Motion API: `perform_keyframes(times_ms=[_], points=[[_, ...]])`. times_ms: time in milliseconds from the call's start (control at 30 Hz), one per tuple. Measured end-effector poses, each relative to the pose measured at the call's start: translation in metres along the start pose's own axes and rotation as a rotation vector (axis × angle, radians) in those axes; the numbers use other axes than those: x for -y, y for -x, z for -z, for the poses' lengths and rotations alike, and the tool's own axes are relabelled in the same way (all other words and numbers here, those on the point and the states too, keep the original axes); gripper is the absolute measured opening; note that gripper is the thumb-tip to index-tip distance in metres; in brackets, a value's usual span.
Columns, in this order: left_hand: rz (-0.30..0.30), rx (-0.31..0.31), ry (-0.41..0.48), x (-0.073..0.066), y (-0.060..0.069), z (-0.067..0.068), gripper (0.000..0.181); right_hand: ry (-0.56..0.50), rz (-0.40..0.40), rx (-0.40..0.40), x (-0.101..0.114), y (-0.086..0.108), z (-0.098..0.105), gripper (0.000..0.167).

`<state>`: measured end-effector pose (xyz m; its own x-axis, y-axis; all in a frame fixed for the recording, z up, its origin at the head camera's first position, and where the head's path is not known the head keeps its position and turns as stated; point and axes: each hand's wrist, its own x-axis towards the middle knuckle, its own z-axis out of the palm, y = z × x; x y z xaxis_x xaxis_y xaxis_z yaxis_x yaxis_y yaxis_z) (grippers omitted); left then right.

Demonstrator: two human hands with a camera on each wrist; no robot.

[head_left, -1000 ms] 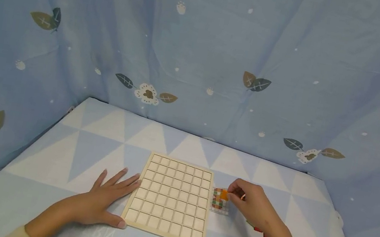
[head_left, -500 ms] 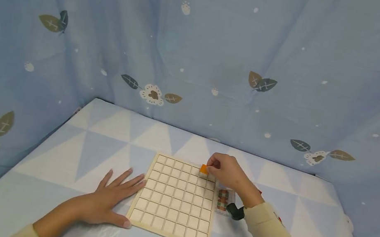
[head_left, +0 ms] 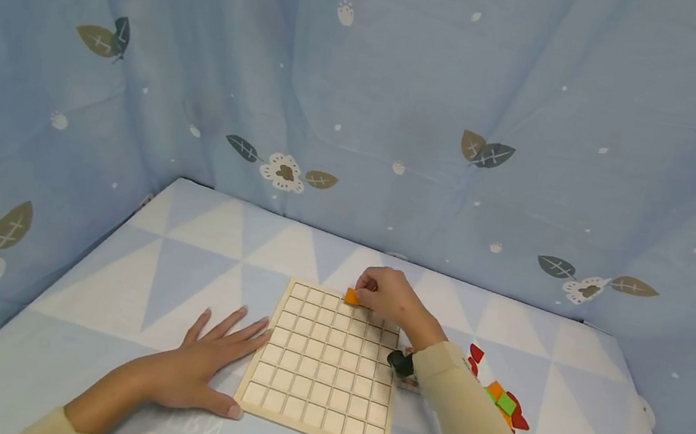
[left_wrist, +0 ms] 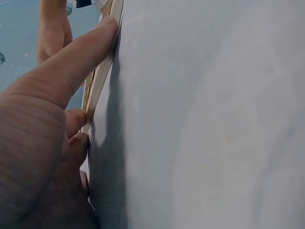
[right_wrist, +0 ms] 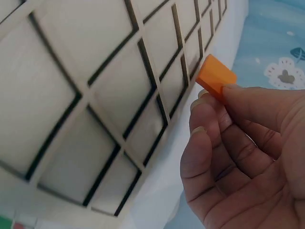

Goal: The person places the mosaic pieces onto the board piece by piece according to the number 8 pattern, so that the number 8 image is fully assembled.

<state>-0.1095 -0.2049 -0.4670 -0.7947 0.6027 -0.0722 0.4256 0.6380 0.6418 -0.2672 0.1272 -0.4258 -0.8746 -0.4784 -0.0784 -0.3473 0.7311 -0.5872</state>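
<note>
Your right hand (head_left: pixel 391 297) pinches an orange tile (right_wrist: pixel 214 76) between thumb and fingers at the far edge of the wooden grid board (head_left: pixel 323 366); your left hand (head_left: pixel 187 368), fingers spread wide, touches the board's left side.

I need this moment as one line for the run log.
right hand: pinches orange tile near gridded board's far edge | left hand: fingers spread, touches board's left edge | loose pieces: right of board
</note>
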Motion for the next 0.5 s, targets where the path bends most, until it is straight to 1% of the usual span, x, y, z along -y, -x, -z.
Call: perform_keyframes(times_ms=[200,500], points=[[0.001,-0.003,-0.01,0.0,-0.001,-0.001,0.108,0.019,0.012,-0.001,0.001,-0.001,-0.009,0.01],[0.002,-0.025,-0.01,0.002,0.001,-0.002,0.109,0.038,0.04,0.01,0.002,0.002,-0.014,0.007]])
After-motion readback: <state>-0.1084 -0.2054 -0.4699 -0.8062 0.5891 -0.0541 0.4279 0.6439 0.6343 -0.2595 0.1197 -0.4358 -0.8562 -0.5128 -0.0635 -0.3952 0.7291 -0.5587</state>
